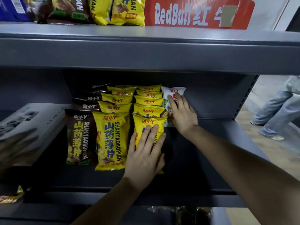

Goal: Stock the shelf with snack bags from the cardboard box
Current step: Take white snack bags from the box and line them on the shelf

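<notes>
Grey metal shelf point(203, 143) seen from the front and above, with an upper tier carrying more bags and a red carton point(194, 13); a grey printed box point(29, 127) lies at the left of the middle tier; a bystander's legs point(276, 111) show past the right upright. The cardboard box cannot be made out with certainty.

Middle tier, left to right: a file of brown bags point(79, 137); two files of yellow bags, all upright and facing front; a single white bag point(173, 91) at the back, upright, long axis vertical, touching the right yellow file.

Left hand point(146, 153): fingers straight and slightly spread, flat against the face of the front yellow bag point(149, 122) of the right file; thumb along that bag's right edge.

Right hand point(181, 114): reaches deeper; fingers straight, laid on the white bag's face and pointing towards the back panel; thumb hidden, so a pinch cannot be ruled out.

Governing relation: the white bag lies directly under the right fingers and beyond the palm; bare deck runs from it forward to the shelf lip; the right hand is the nearer. Probable step: seating the first bag of a new file while the left hand steadies its neighbour; the bag, soft and air-filled, may tip forward once released.
</notes>
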